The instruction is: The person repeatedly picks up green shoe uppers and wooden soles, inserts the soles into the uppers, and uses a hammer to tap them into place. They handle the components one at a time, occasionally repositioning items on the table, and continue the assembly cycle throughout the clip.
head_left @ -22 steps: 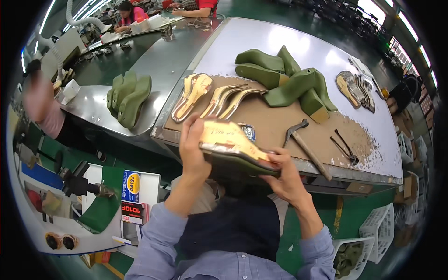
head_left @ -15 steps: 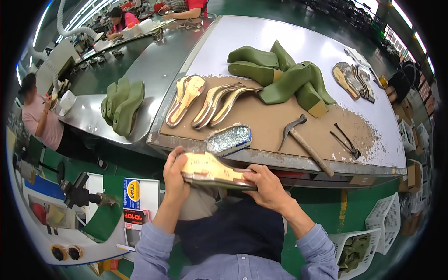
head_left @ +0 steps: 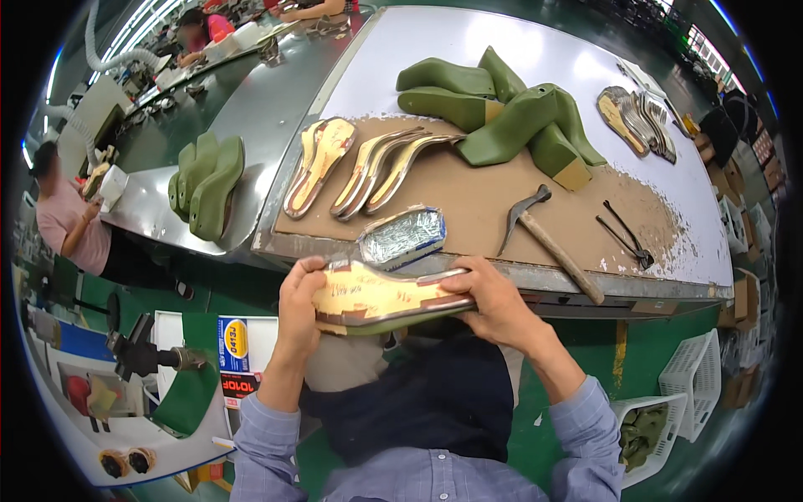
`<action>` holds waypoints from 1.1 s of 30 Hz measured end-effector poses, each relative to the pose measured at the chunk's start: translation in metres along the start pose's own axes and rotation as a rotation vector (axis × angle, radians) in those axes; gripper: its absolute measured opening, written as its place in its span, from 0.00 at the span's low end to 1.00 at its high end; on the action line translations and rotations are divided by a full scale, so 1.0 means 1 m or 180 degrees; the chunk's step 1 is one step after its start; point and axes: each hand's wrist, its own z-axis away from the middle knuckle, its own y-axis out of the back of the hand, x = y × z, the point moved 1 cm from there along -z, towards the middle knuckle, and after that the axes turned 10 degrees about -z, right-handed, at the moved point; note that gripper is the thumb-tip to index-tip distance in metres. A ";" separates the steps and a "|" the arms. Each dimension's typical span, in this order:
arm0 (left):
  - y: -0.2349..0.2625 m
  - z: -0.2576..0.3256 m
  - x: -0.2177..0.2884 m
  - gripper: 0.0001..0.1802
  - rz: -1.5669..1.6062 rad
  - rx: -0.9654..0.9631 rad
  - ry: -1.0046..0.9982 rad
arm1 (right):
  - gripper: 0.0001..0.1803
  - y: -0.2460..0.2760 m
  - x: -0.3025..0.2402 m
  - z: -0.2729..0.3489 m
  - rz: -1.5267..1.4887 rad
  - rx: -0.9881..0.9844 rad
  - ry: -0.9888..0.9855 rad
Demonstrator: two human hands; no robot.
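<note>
My left hand (head_left: 296, 309) and my right hand (head_left: 500, 303) grip the two ends of a shoe last (head_left: 401, 320), held level in front of my lap. Its green side shows along the lower edge. A pale yellow insole with brown and metallic edging (head_left: 381, 293) lies along its upturned bottom. Just beyond, at the bench edge, sits a small box of shiny metal bits, probably tacks (head_left: 403, 236). To its right rest a wooden-handled hammer (head_left: 559, 258) and dark pincers (head_left: 629, 234). More insoles (head_left: 324, 167) lie on the brown sheet to the left.
Green lasts (head_left: 512, 125) are heaped mid-bench, with others (head_left: 216, 188) on the metal table at left. A row of insoles (head_left: 637, 125) lies at far right. White crates (head_left: 648, 435) stand on the floor at right. A person in pink (head_left: 75, 217) works at left.
The last with its insole has tilted so more of the insole's face shows, and it has risen slightly toward the bench. Both hands keep their grip. The view has shifted a little.
</note>
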 end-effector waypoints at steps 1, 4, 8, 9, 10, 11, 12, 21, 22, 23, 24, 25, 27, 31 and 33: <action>0.003 -0.001 -0.002 0.10 -0.0010 0.0024 -0.0021 | 0.32 -0.003 -0.001 0.002 0.0048 0.0028 -0.0069; 0.001 -0.020 0.030 0.08 -0.2191 -0.0244 -0.1114 | 0.31 -0.006 -0.001 0.005 0.0121 0.0167 0.0028; -0.071 -0.064 0.081 0.14 -0.3034 -0.1660 -0.1395 | 0.30 -0.008 -0.006 0.004 0.0128 0.0300 0.0093; -0.088 -0.077 0.079 0.14 -0.3742 -0.1872 -0.1584 | 0.30 -0.010 -0.007 0.003 0.0118 0.0262 0.0059; -0.097 -0.097 0.063 0.15 -0.4220 -0.2165 -0.1456 | 0.30 -0.013 -0.010 0.003 0.0161 0.0243 0.0056; -0.104 -0.110 0.048 0.14 -0.4821 -0.2278 -0.1624 | 0.31 -0.016 -0.009 0.003 0.0201 0.0239 0.0103; -0.123 -0.110 0.049 0.12 -0.5031 -0.2281 -0.1768 | 0.31 -0.013 -0.008 0.006 0.0307 0.0301 0.0106; -0.111 -0.105 0.054 0.12 -0.4269 -0.2007 -0.1919 | 0.34 -0.014 -0.013 0.008 0.0435 0.0333 0.0037; -0.109 -0.104 0.056 0.13 -0.4197 -0.1923 -0.2043 | 0.34 -0.015 -0.014 0.006 0.0420 0.0314 0.0053; -0.108 -0.102 0.057 0.13 -0.4213 -0.1819 -0.2186 | 0.34 -0.016 -0.014 0.006 0.0417 0.0314 0.0073; -0.109 -0.099 0.059 0.13 -0.4013 -0.1720 -0.2165 | 0.35 -0.016 -0.013 0.007 0.0427 0.0331 0.0082; -0.110 -0.097 0.059 0.13 -0.3817 -0.1615 -0.2143 | 0.35 -0.018 -0.012 0.008 0.0433 0.0348 0.0097; -0.107 -0.088 0.068 0.13 -0.3431 -0.1531 -0.2208 | 0.33 -0.021 -0.011 0.008 0.0341 0.0348 0.0027; -0.109 -0.047 0.085 0.11 -0.2482 -0.1842 -0.2206 | 0.33 -0.015 -0.012 0.014 0.0303 0.0369 -0.0152; -0.106 -0.014 0.103 0.10 -0.2188 -0.1921 -0.2040 | 0.33 -0.011 -0.011 0.013 0.0441 0.0381 -0.0121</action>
